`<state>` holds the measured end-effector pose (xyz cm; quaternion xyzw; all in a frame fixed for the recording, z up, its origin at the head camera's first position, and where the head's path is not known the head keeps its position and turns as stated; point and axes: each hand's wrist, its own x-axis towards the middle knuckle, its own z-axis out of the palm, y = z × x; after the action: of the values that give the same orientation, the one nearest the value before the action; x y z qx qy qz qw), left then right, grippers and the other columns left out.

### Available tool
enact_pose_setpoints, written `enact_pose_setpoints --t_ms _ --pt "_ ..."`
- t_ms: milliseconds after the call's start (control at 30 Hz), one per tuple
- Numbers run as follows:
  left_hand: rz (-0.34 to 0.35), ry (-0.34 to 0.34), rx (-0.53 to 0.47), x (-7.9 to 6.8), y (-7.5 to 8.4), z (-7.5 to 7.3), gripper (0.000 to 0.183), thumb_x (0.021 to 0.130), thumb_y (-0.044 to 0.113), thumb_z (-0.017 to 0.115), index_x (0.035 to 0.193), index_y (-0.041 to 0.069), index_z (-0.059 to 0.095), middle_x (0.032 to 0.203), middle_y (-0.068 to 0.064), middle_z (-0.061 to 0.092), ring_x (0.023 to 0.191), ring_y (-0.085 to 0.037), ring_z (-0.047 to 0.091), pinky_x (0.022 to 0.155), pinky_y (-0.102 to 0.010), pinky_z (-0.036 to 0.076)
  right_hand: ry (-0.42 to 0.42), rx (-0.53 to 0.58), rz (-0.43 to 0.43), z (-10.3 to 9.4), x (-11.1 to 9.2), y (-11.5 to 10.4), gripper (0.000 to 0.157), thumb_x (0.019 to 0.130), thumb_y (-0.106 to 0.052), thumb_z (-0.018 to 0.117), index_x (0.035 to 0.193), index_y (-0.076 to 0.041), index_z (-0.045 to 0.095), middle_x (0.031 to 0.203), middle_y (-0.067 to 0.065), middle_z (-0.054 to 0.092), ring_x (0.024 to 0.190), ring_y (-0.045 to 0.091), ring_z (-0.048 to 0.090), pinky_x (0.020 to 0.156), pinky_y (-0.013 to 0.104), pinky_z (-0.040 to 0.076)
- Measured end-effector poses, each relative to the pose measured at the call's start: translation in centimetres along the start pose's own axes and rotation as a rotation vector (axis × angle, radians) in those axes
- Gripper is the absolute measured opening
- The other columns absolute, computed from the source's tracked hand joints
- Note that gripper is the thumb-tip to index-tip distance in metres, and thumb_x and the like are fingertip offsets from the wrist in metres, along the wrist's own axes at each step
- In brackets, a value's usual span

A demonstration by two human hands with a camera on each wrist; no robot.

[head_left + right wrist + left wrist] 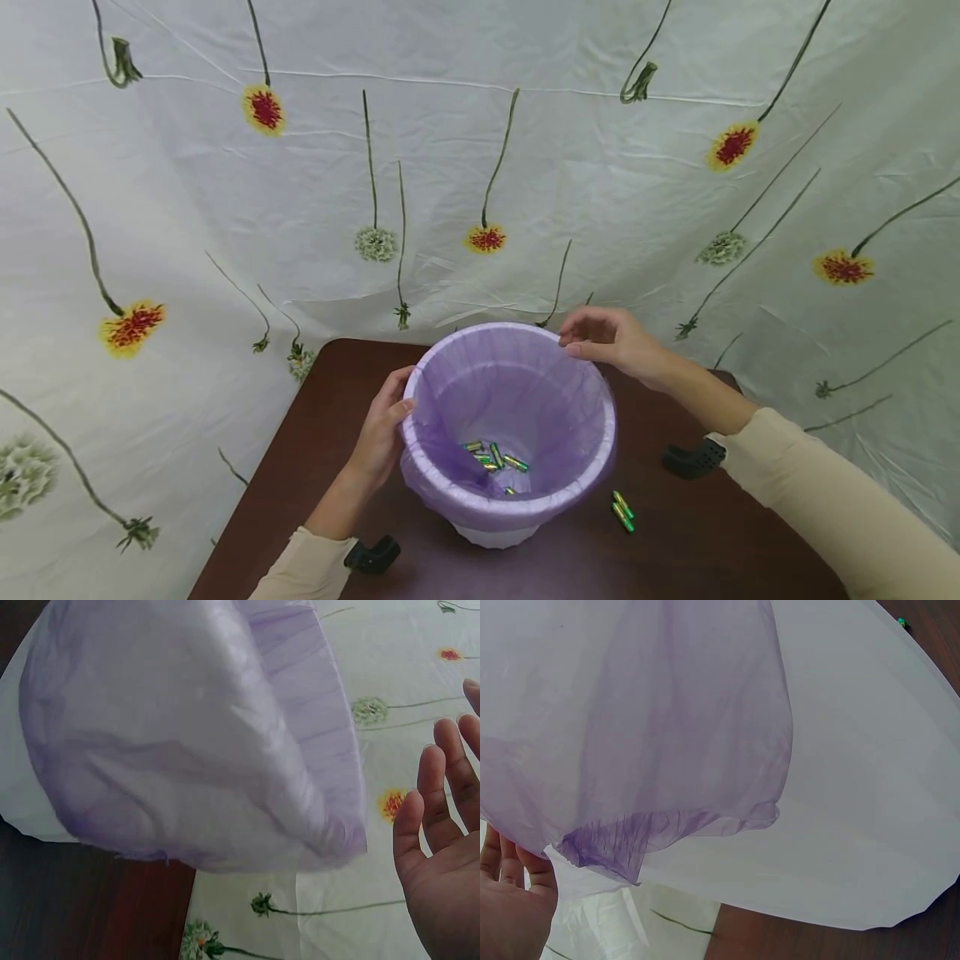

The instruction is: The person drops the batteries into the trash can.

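A white trash bin (495,536) stands on the table, lined with a translucent purple trash bag (517,392) folded down over its rim. My left hand (378,437) holds the rim at the left, thumb over the top and fingers on the outside. Close to the far right of the rim, my right hand (618,342) is raised. Its fingers look loosely extended, apart from the bag, in the right wrist view. Several green and gold batteries (496,455) lie at the bottom of the lined bin. Two similar batteries (622,518) lie on the table to its right.
The dark brown table (675,533) has its far edge close behind the bin. A white cloth (450,167) printed with flowers hangs behind and along both sides. A black strap piece is on each wrist, over beige sleeves (825,492).
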<state>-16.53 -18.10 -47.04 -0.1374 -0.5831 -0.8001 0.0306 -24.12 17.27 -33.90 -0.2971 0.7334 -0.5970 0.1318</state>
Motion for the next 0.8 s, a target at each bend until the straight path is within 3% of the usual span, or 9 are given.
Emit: enact_pose_setpoints --t_ms 100,267,800 --pt "0.003 0.008 0.002 0.0 0.1 0.0 0.043 0.096 0.005 0.048 0.139 -0.002 0.046 0.13 -0.015 0.056 0.107 -0.021 0.058 0.086 -0.031 0.053 0.032 0.013 0.002 -0.8 -0.8 0.2 0.02 0.092 0.006 0.068 0.112 0.001 0.068 0.105 0.011 0.07 0.102 0.026 0.066 0.085 0.034 0.056" --pt "0.005 0.004 0.006 0.2 0.1 0.0 0.043 0.097 0.005 0.048 0.139 -0.004 0.045 0.129 -0.015 0.056 0.106 -0.021 0.058 0.085 -0.031 0.053 0.095 0.005 0.023 -2.0 -2.4 0.6 0.023 0.093 0.004 0.069 0.109 -0.011 0.071 0.106 0.011 0.069 0.102 0.018 0.066 0.088 0.033 0.056" --pt "-0.005 0.008 0.017 0.2 -0.1 0.1 0.045 0.097 0.006 0.047 0.141 -0.005 0.043 0.132 -0.014 0.054 0.109 -0.021 0.057 0.087 -0.03 0.052 0.219 -0.131 0.153 -4.5 -7.0 2.3 0.015 0.098 -0.006 0.069 0.113 -0.006 0.068 0.11 0.004 0.07 0.105 0.014 0.066 0.089 0.027 0.053"
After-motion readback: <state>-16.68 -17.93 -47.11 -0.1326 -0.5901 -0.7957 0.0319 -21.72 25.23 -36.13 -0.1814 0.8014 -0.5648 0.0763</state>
